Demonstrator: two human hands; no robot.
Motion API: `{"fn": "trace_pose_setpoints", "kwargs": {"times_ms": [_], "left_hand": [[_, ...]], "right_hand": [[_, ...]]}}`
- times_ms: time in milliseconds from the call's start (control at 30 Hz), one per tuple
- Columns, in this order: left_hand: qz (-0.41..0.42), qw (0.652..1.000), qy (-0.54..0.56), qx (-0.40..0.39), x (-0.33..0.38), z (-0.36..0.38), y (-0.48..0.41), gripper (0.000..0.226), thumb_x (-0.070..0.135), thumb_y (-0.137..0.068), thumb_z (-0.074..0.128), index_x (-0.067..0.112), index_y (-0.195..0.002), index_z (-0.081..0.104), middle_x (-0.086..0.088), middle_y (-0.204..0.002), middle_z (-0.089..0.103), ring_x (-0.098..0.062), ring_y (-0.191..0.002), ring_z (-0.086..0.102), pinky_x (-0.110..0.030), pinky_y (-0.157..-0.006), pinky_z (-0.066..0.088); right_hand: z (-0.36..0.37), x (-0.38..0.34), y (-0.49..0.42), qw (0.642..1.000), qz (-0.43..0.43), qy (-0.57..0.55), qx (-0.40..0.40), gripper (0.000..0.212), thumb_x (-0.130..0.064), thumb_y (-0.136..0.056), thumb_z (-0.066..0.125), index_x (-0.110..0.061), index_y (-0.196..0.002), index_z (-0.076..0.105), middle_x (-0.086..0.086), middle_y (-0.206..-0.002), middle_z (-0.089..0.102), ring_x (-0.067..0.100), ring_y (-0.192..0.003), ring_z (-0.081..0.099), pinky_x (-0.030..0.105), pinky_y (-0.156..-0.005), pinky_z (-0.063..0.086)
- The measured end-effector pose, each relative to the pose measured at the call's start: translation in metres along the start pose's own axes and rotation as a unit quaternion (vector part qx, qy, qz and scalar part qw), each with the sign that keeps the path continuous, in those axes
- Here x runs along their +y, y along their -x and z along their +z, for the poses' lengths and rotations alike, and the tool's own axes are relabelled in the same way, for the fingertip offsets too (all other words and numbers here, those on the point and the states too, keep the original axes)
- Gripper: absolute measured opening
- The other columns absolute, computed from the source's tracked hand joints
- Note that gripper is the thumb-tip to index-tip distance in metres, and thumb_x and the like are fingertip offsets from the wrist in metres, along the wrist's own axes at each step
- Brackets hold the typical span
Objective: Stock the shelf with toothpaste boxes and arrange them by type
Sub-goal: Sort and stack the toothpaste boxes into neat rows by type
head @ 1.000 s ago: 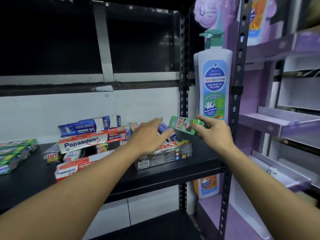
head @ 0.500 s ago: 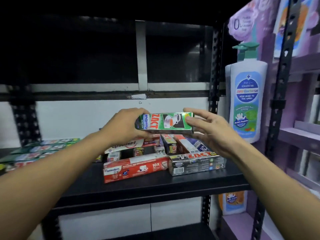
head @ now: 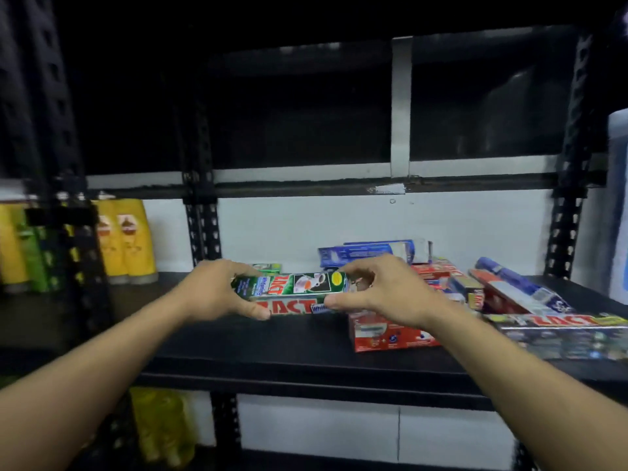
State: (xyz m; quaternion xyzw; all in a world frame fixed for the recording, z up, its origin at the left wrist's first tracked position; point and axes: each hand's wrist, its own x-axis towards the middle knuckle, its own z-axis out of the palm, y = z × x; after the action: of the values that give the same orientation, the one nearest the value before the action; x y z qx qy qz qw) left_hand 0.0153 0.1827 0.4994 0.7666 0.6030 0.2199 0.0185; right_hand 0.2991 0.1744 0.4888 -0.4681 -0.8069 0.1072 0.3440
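**Fig. Sorting stage, seen from in front of the rack.** The green Zact box [head: 292, 283] is held lengthwise over the middle of the black shelf [head: 272, 345]. It sits directly above a second Zact box [head: 289, 306] that lies flat on the board; whether the two already touch cannot be told. Judged from this, the step in hand is setting like upon like — building a stack of one type apart from the mixed heap.

Left hand [head: 217, 294]: fingers curled over the box's left end, thumb hooked beneath near the lower box, so it grips. Right hand [head: 377, 294]: fingers arched over the right end, thumb brought in under the front edge — a loose pinch rather than a full clasp. Neither hand is spread flat.

Just beside the right wrist lies the unsorted heap, all at odd angles: a red box [head: 390, 334] in front, a blue box [head: 367, 253] behind, and a dark Zact box [head: 560, 329] further right. Yellow bottles [head: 125, 239] stand in the bay to the left.

The next move probably calls for lowering the green box square on its fellow, ends flush. Both hands would then let go together so it does not skew, before a reach right into the heap for another of the same kind.
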Motion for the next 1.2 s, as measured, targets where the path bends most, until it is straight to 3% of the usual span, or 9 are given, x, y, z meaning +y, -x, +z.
{"fn": "trace_pose_setpoints", "kwargs": {"times_ms": [100,233,333,467,567,700,867,1000,1200], "left_hand": [[-0.066,0.997,0.004,-0.035,-0.038,-0.002,0.012,0.109,0.075,-0.039,0.077,0.030,-0.136,0.058,0.004,-0.140,0.057,-0.015,-0.122,0.052,-0.028,-0.098,0.043],[-0.139,0.989,0.042,-0.020,-0.081,0.002,0.020,0.105,0.070,-0.042,0.082,0.030,-0.136,0.057,0.003,-0.140,0.055,-0.020,-0.122,0.052,-0.035,-0.101,0.045],[-0.170,0.974,0.151,0.010,-0.099,0.015,0.018,0.073,0.042,-0.064,0.090,0.026,-0.129,0.062,0.003,-0.129,0.059,-0.017,-0.112,0.057,-0.030,-0.094,0.046],[-0.180,0.944,0.259,0.097,-0.111,0.027,0.005,0.009,0.027,-0.085,0.064,0.025,-0.090,0.072,0.012,-0.113,0.066,-0.008,-0.097,0.058,-0.032,-0.082,0.044],[-0.176,0.945,0.229,0.151,-0.120,0.032,-0.003,0.017,0.036,-0.093,0.052,0.027,-0.087,0.066,0.013,-0.112,0.063,-0.010,-0.093,0.057,-0.032,-0.076,0.040],[-0.182,0.934,0.242,0.191,-0.136,0.044,-0.016,0.016,0.030,-0.095,0.047,0.025,-0.092,0.062,0.009,-0.115,0.058,-0.010,-0.094,0.054,-0.033,-0.079,0.039],[-0.209,0.900,0.289,0.251,-0.146,0.047,-0.026,0.021,0.029,-0.096,0.049,0.015,-0.099,0.065,0.003,-0.095,0.059,-0.006,-0.078,0.051,-0.027,-0.067,0.038],[-0.220,0.912,0.263,0.224,-0.151,0.052,-0.029,0.019,0.037,-0.094,0.049,0.027,-0.097,0.065,0.004,-0.112,0.061,-0.016,-0.104,0.055,-0.035,-0.083,0.040],[-0.213,0.906,0.272,0.244,-0.155,0.054,-0.027,0.018,0.033,-0.093,0.053,0.025,-0.093,0.070,0.005,-0.106,0.068,-0.016,-0.102,0.059,-0.035,-0.086,0.045]], "right_hand": [[0.037,-0.014,-0.019,1.000,-0.008,-0.004,-0.025,0.073,-0.063,-0.071,0.074,-0.020,-0.129,0.063,-0.015,-0.098,0.065,-0.004,-0.082,0.056,0.011,-0.065,0.038],[0.080,-0.032,-0.040,0.999,0.005,-0.027,-0.039,0.072,-0.060,-0.074,0.073,-0.021,-0.133,0.058,-0.009,-0.110,0.065,0.002,-0.095,0.058,0.012,-0.071,0.043],[0.107,-0.032,-0.056,0.997,0.037,-0.052,-0.036,0.082,-0.074,-0.066,0.069,-0.022,-0.130,0.060,-0.008,-0.116,0.068,0.006,-0.103,0.063,0.026,-0.089,0.052],[0.129,-0.026,-0.069,0.993,0.085,-0.080,-0.023,0.076,-0.077,-0.060,0.069,-0.025,-0.116,0.067,-0.013,-0.106,0.070,0.004,-0.098,0.064,0.027,-0.090,0.052],[0.139,-0.030,-0.071,0.991,0.090,-0.093,0.023,0.045,-0.058,-0.076,0.072,-0.026,-0.108,0.067,-0.016,-0.103,0.067,0.000,-0.096,0.061,0.012,-0.075,0.043],[0.161,-0.027,-0.071,0.985,0.091,-0.122,0.078,0.034,-0.052,-0.081,0.070,-0.026,-0.103,0.067,-0.013,-0.102,0.066,-0.002,-0.084,0.063,0.010,-0.062,0.040],[0.164,-0.012,-0.074,0.954,0.141,-0.215,0.153,0.021,-0.038,-0.080,0.074,-0.023,-0.094,0.069,-0.013,-0.094,0.068,0.002,-0.092,0.063,0.015,-0.069,0.040],[0.168,-0.013,-0.076,0.969,0.141,-0.191,0.071,0.029,-0.039,-0.084,0.069,-0.030,-0.110,0.062,-0.020,-0.103,0.062,0.001,-0.100,0.058,0.018,-0.074,0.040],[0.165,-0.022,-0.076,0.972,0.120,-0.199,-0.024,0.039,-0.041,-0.092,0.056,-0.051,-0.125,0.039,-0.026,-0.111,0.065,-0.016,-0.094,0.052,0.010,-0.074,0.034]]}}
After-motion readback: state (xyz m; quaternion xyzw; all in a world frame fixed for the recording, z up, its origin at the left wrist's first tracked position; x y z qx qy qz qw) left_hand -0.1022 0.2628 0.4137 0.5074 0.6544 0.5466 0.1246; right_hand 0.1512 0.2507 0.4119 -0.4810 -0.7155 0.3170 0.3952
